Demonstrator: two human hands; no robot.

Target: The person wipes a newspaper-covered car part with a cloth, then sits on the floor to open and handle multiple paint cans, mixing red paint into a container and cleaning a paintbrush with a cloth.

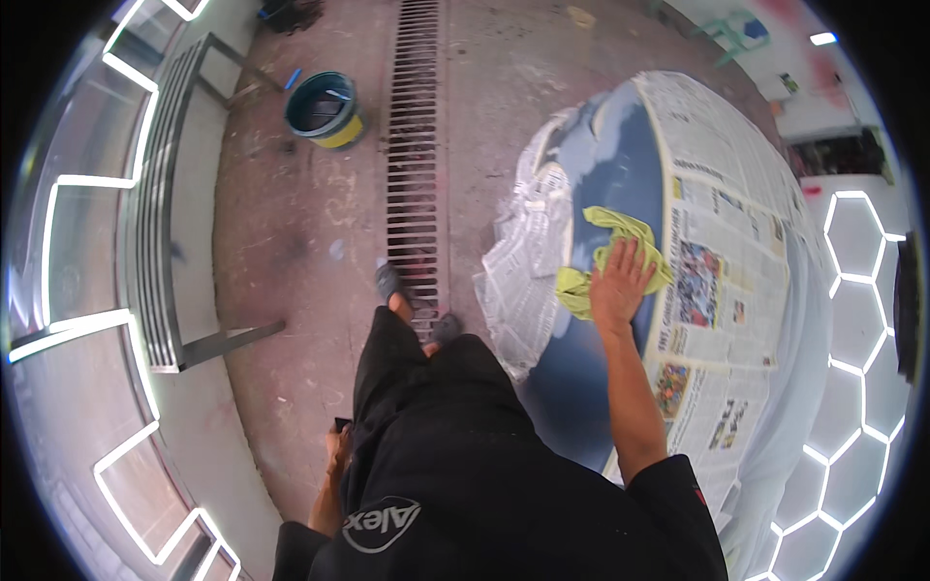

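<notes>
My right hand [622, 286] presses a bunched yellow-green cloth [578, 293] against a blue-grey painted car panel [567, 392]. Its fingers lie over the cloth, and some folds spread past them on both sides. Lighter grey patches show on the far part of the panel. Newspaper sheets [741, 290] cover the surface to the right of it, and crumpled masking film and paper [531, 254] hang along its left edge. Down at my left side, my left hand [337, 449] is closed around a small dark object whose kind I cannot make out.
A floor drain grate [414, 145] runs away from my feet. Left of it stands a dark bucket [336, 131] with a yellow lower part and things inside. A slatted metal bench [160, 223] lines the left wall. Far right is a green stool [741, 37].
</notes>
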